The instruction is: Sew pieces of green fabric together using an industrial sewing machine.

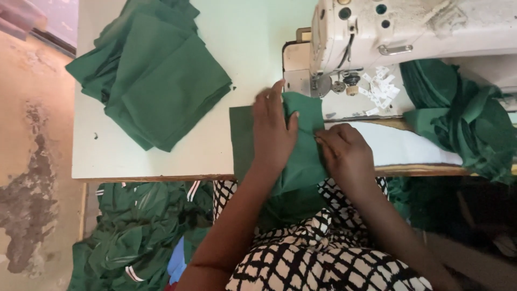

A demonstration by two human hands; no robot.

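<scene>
A green fabric piece (303,161) lies over the front edge of the pale sewing table (161,161) and hangs down toward my lap. My left hand (273,128) rests flat on it with fingers spread, pointing at the needle area. My right hand (346,153) pinches the cloth's right edge between fingers and thumb. The white sewing machine (409,32) stands just beyond both hands, its presser foot (322,83) close to the fabric's far edge.
A stack of folded green cloth (156,75) lies at the table's left. More green fabric (463,113) is bunched at the right beside the machine. Small white labels (381,89) sit on the machine bed. A heap of green garments (134,237) lies on the floor at left.
</scene>
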